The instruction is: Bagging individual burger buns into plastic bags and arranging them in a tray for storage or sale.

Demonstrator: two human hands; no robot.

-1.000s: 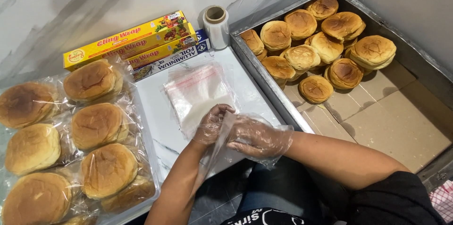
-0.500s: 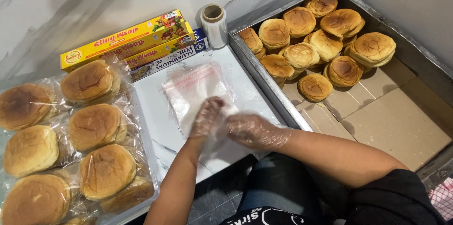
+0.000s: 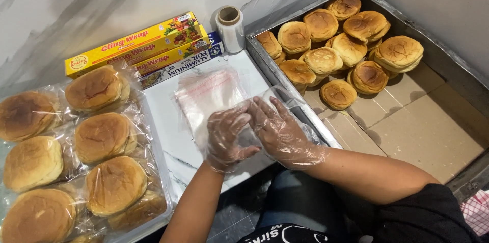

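Centrally, a clear plastic bag lies flat on the white marble counter, its near edge under both gloved hands. Thin, limp and slippery, it is judged almost weightless and prone to cling; best taken at the open edge, one film layer per hand. Left hand: fingers curled, pinching film. Right hand: fingers extended, pressing film. Wrapped buns lie left; a metal tray of bare buns lies right.

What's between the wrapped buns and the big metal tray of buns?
In the head view, the white counter lies there, with clear plastic bags on it and both gloved hands, left and right, touching them.
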